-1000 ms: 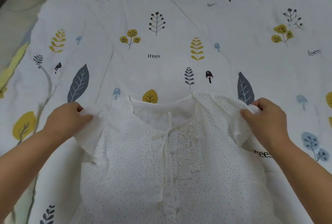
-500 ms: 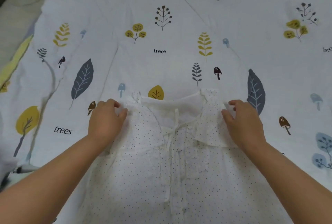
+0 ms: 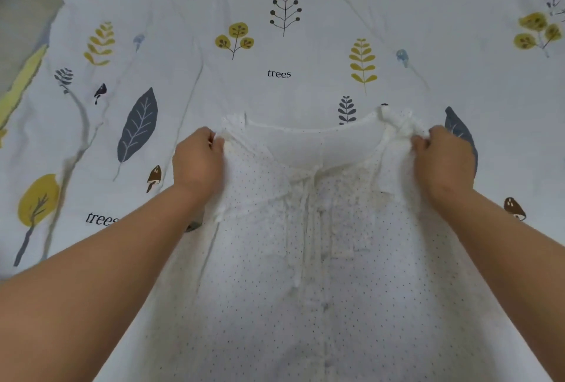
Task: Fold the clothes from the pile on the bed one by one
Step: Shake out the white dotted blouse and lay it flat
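Observation:
A white blouse with small dark dots [image 3: 321,290] lies front up on the bed, its neckline pointing away from me and a tied lace running down its middle. My left hand [image 3: 198,164] pinches the left shoulder of the blouse. My right hand [image 3: 443,161] grips the bunched right shoulder. Both short sleeves are folded in over the front. The lower hem is out of view.
The bed sheet [image 3: 281,45] is white with printed trees, leaves and mushrooms and spreads beyond the blouse on all sides. The bed's left edge and a strip of floor [image 3: 21,14] show at the upper left. No clothes pile is in view.
Both hands came inward from the outer sleeve edges, folding the sleeves over the front. They now hold the shoulders farther apart, and the neckline is stretched wider.

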### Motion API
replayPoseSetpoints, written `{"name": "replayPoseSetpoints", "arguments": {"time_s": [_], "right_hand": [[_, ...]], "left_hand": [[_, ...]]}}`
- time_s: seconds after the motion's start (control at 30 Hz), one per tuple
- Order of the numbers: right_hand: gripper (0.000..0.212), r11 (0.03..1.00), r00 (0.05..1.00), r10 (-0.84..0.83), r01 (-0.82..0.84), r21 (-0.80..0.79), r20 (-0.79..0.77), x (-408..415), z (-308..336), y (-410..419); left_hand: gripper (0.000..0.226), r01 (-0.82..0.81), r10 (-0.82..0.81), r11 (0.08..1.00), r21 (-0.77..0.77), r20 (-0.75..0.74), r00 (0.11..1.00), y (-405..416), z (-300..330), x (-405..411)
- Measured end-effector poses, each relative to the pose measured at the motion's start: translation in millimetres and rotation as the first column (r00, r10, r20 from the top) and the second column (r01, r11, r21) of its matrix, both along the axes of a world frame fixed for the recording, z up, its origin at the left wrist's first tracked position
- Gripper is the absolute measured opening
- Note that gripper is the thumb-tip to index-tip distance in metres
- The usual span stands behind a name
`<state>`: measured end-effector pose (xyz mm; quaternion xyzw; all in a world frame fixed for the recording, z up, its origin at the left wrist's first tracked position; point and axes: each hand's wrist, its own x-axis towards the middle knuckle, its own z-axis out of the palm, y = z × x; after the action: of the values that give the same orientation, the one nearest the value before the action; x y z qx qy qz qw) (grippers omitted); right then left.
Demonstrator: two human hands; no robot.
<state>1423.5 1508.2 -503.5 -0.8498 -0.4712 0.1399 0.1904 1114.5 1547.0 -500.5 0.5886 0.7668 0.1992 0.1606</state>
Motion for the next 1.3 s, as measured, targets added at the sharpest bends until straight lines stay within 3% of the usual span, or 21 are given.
{"name": "replayPoseSetpoints", "arguments": {"time_s": [0.1,0.13,0.2,0.27,0.3,0.4,0.53,0.67,0.77,1.03,1.2,1.3], "right_hand": [[0.042,0.999,0.999,-0.046,0.047,0.029,-0.002,-11,3,2],[0.051,0.999,0.997,0.007,-0.011,0.048,0.074,-18,2,-3],[0.061,0.978,0.954,0.203,-0.209,0.005,0.220,-35,-5,-21],[0.065,0.917,0.896,0.388,-0.352,-0.187,0.216,-43,-20,-35],[0.066,0.882,0.884,0.433,-0.375,-0.285,0.175,-44,-29,-41],[0.068,0.830,0.872,0.472,-0.389,-0.398,0.131,-35,-48,-46],[0.069,0.813,0.866,0.491,-0.416,-0.408,0.095,-33,-46,-43],[0.063,0.846,0.896,0.443,-0.425,-0.322,-0.017,-34,-19,-47],[0.059,0.872,0.900,0.434,-0.408,-0.270,0.041,-35,-1,-77],[0.059,0.773,0.900,0.435,-0.355,-0.526,0.031,-42,13,-201],[0.057,0.734,0.908,0.420,-0.345,-0.585,-0.009,-42,21,-260],[0.048,0.754,0.911,0.413,-0.345,-0.559,-0.005,-41,28,-284]], "left_hand": [[0.032,-0.064,0.065,0.995,0.078,-0.004,0.998,-2,2,13],[0.038,0.004,0.003,0.991,0.137,-0.044,0.999,-8,0,17],[0.048,0.301,-0.254,0.931,0.207,-0.225,0.941,-28,-8,24],[0.057,0.547,-0.500,0.837,0.017,-0.382,0.777,-44,-22,23],[0.059,0.580,-0.574,0.806,-0.117,-0.395,0.718,-47,-29,20],[0.065,0.494,-0.603,0.795,-0.353,-0.364,0.710,-48,-50,5],[0.064,0.480,-0.624,0.774,-0.413,-0.366,0.691,-44,-50,8],[0.061,0.499,-0.607,0.791,-0.355,-0.348,0.714,-56,-29,9],[0.058,0.519,-0.587,0.809,-0.277,-0.317,0.745,-87,-16,7],[0.048,0.505,-0.599,0.781,-0.368,-0.211,0.772,-188,5,-8],[0.049,0.472,-0.588,0.770,-0.430,-0.190,0.787,-245,16,-17],[0.051,0.450,-0.540,0.826,-0.340,-0.244,0.806,-271,19,-22]]}}
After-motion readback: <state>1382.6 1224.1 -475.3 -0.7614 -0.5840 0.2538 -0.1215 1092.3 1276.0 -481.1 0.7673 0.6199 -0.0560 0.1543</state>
